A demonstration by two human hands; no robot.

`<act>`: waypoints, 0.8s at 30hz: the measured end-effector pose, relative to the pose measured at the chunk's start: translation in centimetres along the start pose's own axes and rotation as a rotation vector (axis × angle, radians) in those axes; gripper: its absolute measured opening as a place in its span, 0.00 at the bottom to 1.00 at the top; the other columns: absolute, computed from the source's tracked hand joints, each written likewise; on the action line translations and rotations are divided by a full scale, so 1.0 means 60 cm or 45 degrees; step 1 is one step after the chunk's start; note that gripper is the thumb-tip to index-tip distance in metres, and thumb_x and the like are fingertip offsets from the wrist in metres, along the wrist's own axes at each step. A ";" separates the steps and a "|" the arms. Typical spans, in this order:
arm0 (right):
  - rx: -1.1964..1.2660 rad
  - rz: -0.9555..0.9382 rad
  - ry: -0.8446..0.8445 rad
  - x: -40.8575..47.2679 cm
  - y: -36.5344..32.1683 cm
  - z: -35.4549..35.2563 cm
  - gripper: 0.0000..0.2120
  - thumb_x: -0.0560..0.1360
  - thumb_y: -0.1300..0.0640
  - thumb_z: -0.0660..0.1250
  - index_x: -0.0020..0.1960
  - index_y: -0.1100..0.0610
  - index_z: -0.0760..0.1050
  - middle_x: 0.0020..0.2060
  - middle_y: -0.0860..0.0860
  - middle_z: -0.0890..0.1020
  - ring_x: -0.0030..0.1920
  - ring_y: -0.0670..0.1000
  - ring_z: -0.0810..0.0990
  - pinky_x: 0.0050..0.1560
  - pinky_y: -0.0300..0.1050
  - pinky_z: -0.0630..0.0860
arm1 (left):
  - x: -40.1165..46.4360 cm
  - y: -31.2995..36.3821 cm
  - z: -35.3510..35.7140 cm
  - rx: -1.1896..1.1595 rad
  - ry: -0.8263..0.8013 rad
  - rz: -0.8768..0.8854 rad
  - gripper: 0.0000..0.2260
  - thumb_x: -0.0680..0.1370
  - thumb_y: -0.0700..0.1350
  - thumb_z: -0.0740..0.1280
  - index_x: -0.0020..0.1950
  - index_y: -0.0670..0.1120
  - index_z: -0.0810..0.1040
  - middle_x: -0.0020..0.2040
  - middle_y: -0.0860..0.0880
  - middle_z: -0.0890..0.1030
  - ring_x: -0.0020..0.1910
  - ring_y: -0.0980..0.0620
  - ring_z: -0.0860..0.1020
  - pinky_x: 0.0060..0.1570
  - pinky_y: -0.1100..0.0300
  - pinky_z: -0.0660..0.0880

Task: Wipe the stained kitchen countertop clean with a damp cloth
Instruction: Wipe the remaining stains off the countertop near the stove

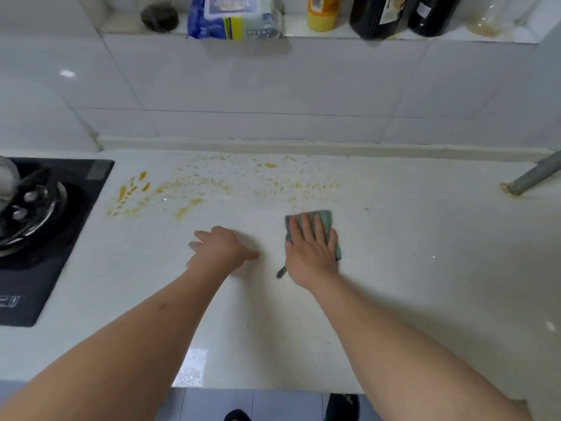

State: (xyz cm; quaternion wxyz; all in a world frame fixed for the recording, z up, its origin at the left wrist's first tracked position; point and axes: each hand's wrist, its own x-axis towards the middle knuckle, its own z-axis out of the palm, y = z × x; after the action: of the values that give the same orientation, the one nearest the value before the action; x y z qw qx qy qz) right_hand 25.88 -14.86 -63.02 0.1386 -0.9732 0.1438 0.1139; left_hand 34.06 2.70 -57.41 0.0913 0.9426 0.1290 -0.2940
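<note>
A white speckled countertop carries orange-yellow stains smeared across its far half, from beside the stove to the middle. A folded blue-green cloth lies flat on the counter just below the stains. My right hand presses down on the cloth with fingers spread, covering most of it. My left hand rests on the bare counter to the left of the cloth, fingers loosely curled and holding nothing.
A black gas stove with a metal burner sits at the left. A grey pipe meets the counter at the far right. On the ledge above the tiled wall stand a wipes pack, a yellow bottle and dark bottles.
</note>
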 end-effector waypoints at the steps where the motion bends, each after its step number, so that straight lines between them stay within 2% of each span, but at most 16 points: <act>1: -0.039 -0.047 -0.024 -0.015 0.006 0.005 0.31 0.81 0.41 0.37 0.83 0.46 0.40 0.83 0.44 0.41 0.82 0.53 0.38 0.79 0.63 0.39 | -0.002 0.003 -0.002 -0.006 -0.004 -0.003 0.54 0.61 0.69 0.79 0.76 0.43 0.62 0.76 0.40 0.59 0.75 0.36 0.60 0.69 0.37 0.68; 3: -0.088 -0.009 -0.010 -0.027 0.049 -0.002 0.31 0.81 0.40 0.35 0.83 0.45 0.39 0.82 0.43 0.40 0.82 0.52 0.38 0.80 0.61 0.40 | 0.000 0.016 -0.010 -0.030 0.002 -0.010 0.57 0.60 0.69 0.80 0.78 0.45 0.59 0.81 0.41 0.53 0.79 0.36 0.54 0.70 0.32 0.65; 6: -0.055 0.262 0.055 -0.022 0.143 -0.028 0.29 0.84 0.41 0.39 0.83 0.44 0.39 0.82 0.43 0.41 0.82 0.51 0.39 0.80 0.61 0.41 | 0.010 0.032 -0.021 -0.070 -0.020 -0.049 0.62 0.59 0.70 0.80 0.82 0.45 0.53 0.83 0.40 0.48 0.81 0.35 0.49 0.72 0.29 0.60; 10: -0.026 0.507 0.057 0.018 0.234 -0.069 0.29 0.84 0.42 0.40 0.83 0.44 0.39 0.83 0.45 0.41 0.82 0.52 0.39 0.79 0.62 0.42 | 0.040 0.063 -0.035 -0.117 -0.121 -0.185 0.69 0.53 0.74 0.79 0.82 0.42 0.54 0.80 0.34 0.56 0.79 0.32 0.54 0.74 0.34 0.59; 12: -0.002 0.574 0.052 0.050 0.252 -0.081 0.29 0.84 0.42 0.39 0.83 0.44 0.38 0.83 0.46 0.40 0.82 0.53 0.39 0.79 0.63 0.41 | 0.054 0.079 -0.032 -0.073 -0.146 -0.230 0.73 0.50 0.75 0.79 0.83 0.40 0.51 0.80 0.31 0.56 0.79 0.29 0.52 0.74 0.31 0.57; 16: 0.019 0.587 0.055 0.127 0.268 -0.102 0.29 0.84 0.42 0.39 0.83 0.45 0.37 0.83 0.48 0.39 0.82 0.55 0.37 0.79 0.65 0.40 | 0.063 0.092 -0.017 -0.047 -0.153 -0.272 0.76 0.53 0.71 0.80 0.83 0.40 0.39 0.81 0.28 0.42 0.78 0.22 0.46 0.70 0.25 0.57; 24: 0.050 0.531 0.048 0.255 0.253 -0.134 0.30 0.83 0.42 0.39 0.83 0.46 0.38 0.83 0.48 0.39 0.82 0.56 0.37 0.78 0.65 0.38 | 0.045 0.101 -0.031 -0.095 -0.172 -0.291 0.72 0.58 0.65 0.83 0.83 0.42 0.38 0.82 0.31 0.40 0.80 0.26 0.44 0.73 0.25 0.57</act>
State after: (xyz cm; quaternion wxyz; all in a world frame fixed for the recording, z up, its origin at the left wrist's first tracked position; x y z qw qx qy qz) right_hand 36.88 -35.03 -63.08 0.1283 -0.9214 0.3470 0.1193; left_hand 38.98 -2.06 -56.86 0.1009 0.8958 0.2399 -0.3603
